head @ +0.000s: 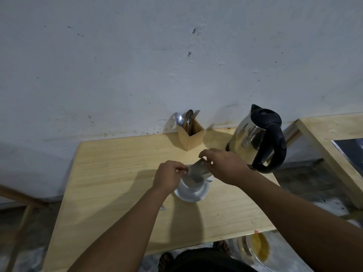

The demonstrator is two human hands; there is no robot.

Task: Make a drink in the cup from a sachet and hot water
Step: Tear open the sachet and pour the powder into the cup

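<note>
A silvery sachet (198, 170) is held tilted over a white cup (194, 186) that stands on a white saucer (191, 196) on the wooden table (110, 183). My left hand (169, 176) pinches the sachet's left end and my right hand (224, 165) pinches its upper right end. The sachet's lower corner points down into the cup; most of the cup's inside is hidden by it. A steel kettle (249, 134) with a black lid and handle stands just right of my right hand.
A wooden holder (191, 136) with spoons and a fork stands at the table's back edge against the wall. A second wooden table (330, 138) is at the right. On the floor below lies a clear container (255, 250) with something yellow. A small scrap (163, 208) lies by my left forearm.
</note>
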